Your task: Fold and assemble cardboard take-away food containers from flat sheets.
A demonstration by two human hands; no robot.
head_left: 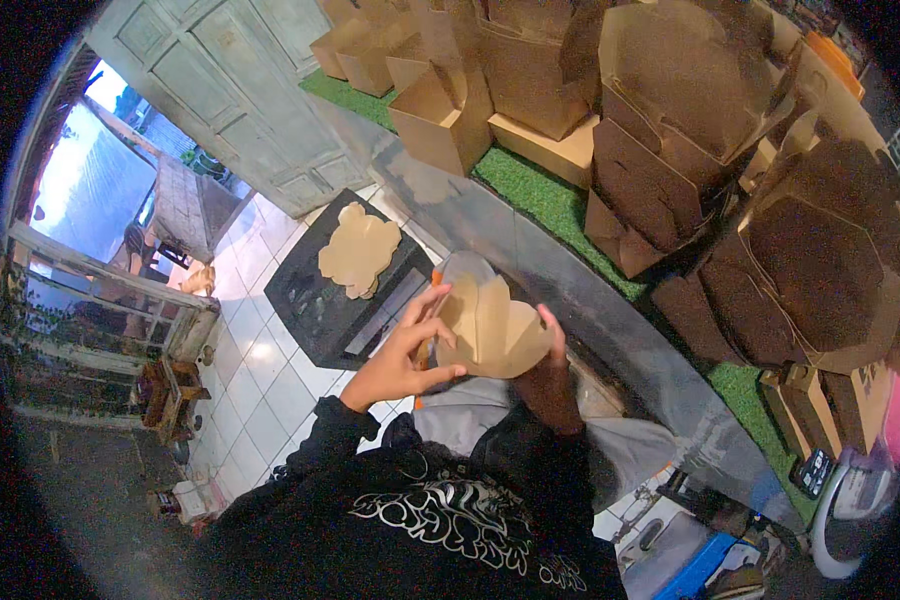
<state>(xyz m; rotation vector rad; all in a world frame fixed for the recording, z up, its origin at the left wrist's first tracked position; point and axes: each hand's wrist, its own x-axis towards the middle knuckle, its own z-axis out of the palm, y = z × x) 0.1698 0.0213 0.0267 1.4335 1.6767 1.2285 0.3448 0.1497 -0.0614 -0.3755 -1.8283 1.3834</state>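
In front of my body I hold a kraft cardboard piece point(505, 335) with rounded lobes, partly folded up into a cup-like shape. My left hand point(402, 350) grips its left side, with the thumb low along the edge and the fingers reaching over the top. Round its right edge wraps my right hand point(554, 365), most of which is hidden behind the cardboard. Beyond my left hand, a stack of flat cardboard blanks point(360, 250) with wavy outlines lies on a black low table point(300, 295).
To the right runs a long grey ledge point(530, 240) topped with green artificial turf point(530, 185). Open cardboard boxes point(440, 120) and large brown folded-cardboard bundles point(660, 160) crowd it. A pale panelled door point(220, 90) stands at the far left, above white floor tiles point(255, 375).
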